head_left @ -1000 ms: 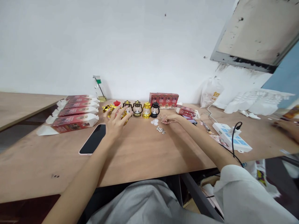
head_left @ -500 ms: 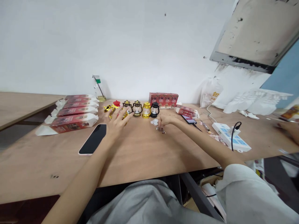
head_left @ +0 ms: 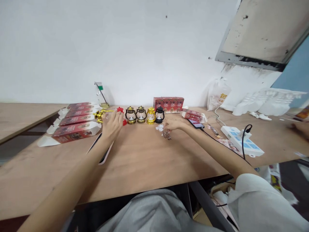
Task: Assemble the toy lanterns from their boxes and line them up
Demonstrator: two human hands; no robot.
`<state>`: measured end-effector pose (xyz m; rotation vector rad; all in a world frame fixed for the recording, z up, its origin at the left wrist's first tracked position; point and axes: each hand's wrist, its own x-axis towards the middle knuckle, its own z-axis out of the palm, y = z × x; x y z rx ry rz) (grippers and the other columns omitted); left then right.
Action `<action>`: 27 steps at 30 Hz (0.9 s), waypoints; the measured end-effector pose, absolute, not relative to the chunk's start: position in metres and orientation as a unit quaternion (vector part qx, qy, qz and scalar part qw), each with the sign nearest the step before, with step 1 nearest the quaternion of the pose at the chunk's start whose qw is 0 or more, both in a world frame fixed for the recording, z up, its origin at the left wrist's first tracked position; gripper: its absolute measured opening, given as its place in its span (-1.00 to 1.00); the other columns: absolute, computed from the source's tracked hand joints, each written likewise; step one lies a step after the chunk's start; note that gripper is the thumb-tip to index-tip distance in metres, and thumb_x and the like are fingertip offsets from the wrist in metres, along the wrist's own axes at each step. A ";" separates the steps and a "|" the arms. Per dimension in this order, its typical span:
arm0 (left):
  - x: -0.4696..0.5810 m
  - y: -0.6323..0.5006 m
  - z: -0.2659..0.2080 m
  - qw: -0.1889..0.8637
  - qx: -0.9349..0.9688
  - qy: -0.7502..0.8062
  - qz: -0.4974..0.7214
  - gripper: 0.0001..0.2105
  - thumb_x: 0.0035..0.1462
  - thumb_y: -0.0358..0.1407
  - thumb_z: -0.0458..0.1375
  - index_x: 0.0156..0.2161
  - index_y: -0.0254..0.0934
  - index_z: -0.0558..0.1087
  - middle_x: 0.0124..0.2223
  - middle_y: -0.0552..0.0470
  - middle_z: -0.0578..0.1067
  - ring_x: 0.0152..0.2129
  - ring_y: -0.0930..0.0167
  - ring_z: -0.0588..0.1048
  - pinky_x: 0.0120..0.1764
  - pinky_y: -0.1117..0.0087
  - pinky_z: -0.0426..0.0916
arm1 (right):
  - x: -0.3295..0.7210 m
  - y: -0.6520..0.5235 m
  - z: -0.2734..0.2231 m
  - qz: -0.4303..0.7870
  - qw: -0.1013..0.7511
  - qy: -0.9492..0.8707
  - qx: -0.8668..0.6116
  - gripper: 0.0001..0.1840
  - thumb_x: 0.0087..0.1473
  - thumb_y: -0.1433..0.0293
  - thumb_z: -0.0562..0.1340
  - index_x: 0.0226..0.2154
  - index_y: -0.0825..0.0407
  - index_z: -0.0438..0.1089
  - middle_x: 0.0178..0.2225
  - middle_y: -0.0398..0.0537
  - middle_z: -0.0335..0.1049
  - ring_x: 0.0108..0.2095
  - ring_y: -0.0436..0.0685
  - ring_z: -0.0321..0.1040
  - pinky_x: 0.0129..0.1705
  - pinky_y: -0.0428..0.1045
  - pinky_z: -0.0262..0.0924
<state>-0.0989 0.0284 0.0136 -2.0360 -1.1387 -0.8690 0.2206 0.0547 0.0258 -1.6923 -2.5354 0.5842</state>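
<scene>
My left hand (head_left: pixel 114 124) closes around a gold miniature lantern (head_left: pixel 98 115), which lies tipped sideways and pokes out past the hand to the left. Just behind that hand a red lantern (head_left: pixel 120 110) is partly hidden. To its right stand two dark bronze lanterns (head_left: pixel 130 116), a gold lantern (head_left: pixel 151 116) and a black lantern (head_left: pixel 159 115), all upright. My right hand (head_left: pixel 172 124) reaches down with its fingers drawn together; what they hold, if anything, is too small to make out. Small white pieces (head_left: pixel 159 128) and a heap of small shiny pieces (head_left: pixel 166 135) lie by its fingertips.
Open red-and-white boxes (head_left: pixel 74 132) line the left side. A phone (head_left: pixel 106 154) lies under my left forearm. Behind are a red box (head_left: pixel 169 104) and a bottle (head_left: pixel 104 104). Rightward lie another phone (head_left: pixel 196 124), a power strip (head_left: pixel 242 141) and another person's hand (head_left: pixel 300 127).
My left hand has gone from spread fingers to closed around the gold lantern, which has shifted left. The red lantern shows more. My right hand stays by the small pieces.
</scene>
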 end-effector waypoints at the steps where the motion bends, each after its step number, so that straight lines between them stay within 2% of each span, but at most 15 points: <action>1: -0.107 0.034 0.017 0.329 -0.776 -0.437 -0.314 -0.63 0.17 -0.49 -0.22 0.02 -0.46 0.28 -0.05 -0.42 0.41 -0.01 0.07 0.33 -0.05 -0.11 0.07 | 0.221 0.053 0.026 0.182 0.021 -0.820 -0.542 -0.83 -0.11 0.55 0.09 -0.54 0.16 0.40 -0.57 -0.07 0.41 -0.56 -0.03 0.32 -0.54 -0.19 0.13; 4: -0.131 0.049 0.027 0.359 -0.783 -0.436 -0.261 -0.64 0.16 -0.49 -0.22 -0.05 -0.52 0.33 -0.13 -0.45 0.44 -0.10 0.07 0.38 -0.11 -0.06 0.15 | 0.222 0.048 0.026 0.160 0.025 -0.829 -0.536 -0.82 -0.11 0.54 0.09 -0.55 0.16 0.41 -0.61 -0.11 0.38 -0.57 -0.04 0.27 -0.51 -0.17 0.09; 8: -0.153 0.063 0.032 0.408 -0.816 -0.378 -0.158 -0.65 0.15 -0.51 -0.23 -0.18 -0.42 0.41 -0.26 -0.33 0.48 -0.25 0.16 0.42 -0.20 0.05 0.23 | 0.223 0.041 0.027 0.122 0.030 -0.832 -0.540 -0.81 -0.08 0.48 0.11 -0.55 0.13 0.43 -0.63 -0.11 0.35 -0.54 0.00 0.26 -0.48 -0.14 0.02; 12: -0.156 0.073 0.030 0.428 -0.845 -0.307 -0.094 -0.68 0.11 -0.56 -0.18 -0.30 -0.38 0.44 -0.36 -0.22 0.46 -0.35 0.24 0.42 -0.28 0.19 0.23 | 0.219 0.032 0.032 0.021 0.037 -0.812 -0.582 -0.78 -0.04 0.41 0.10 -0.53 0.11 0.45 -0.50 -0.04 0.44 -0.48 0.03 0.30 -0.48 -0.13 -0.04; 17: -0.155 0.088 0.024 0.442 -0.861 -0.248 -0.038 -0.70 0.03 -0.62 -0.13 -0.45 -0.33 0.41 -0.41 -0.11 0.43 -0.46 0.33 0.38 -0.28 0.27 0.20 | 0.212 0.023 0.040 -0.035 0.066 -0.796 -0.601 -0.73 0.04 0.35 0.07 -0.37 0.06 0.46 -0.34 -0.02 0.49 -0.40 0.06 0.34 -0.44 -0.13 -0.02; 21: -0.158 0.096 0.018 0.388 -0.889 -0.241 -0.038 -0.72 0.08 -0.56 -0.13 -0.45 -0.27 0.38 -0.49 -0.05 0.40 -0.50 0.36 0.35 -0.23 0.27 0.20 | 0.208 0.020 0.042 -0.039 0.077 -0.795 -0.600 -0.73 0.06 0.34 0.08 -0.29 0.04 0.46 -0.30 0.00 0.49 -0.32 0.10 0.37 -0.39 -0.12 0.02; 27: -0.156 0.107 0.010 0.284 -0.928 -0.242 0.014 -0.76 0.07 -0.50 -0.11 -0.45 -0.22 0.36 -0.42 -0.08 0.44 -0.41 0.36 0.40 -0.16 0.29 0.20 | 0.214 0.023 0.044 -0.016 0.092 -0.796 -0.599 -0.73 0.09 0.31 0.08 -0.30 0.06 0.45 -0.26 0.03 0.48 -0.25 0.15 0.38 -0.33 -0.10 0.08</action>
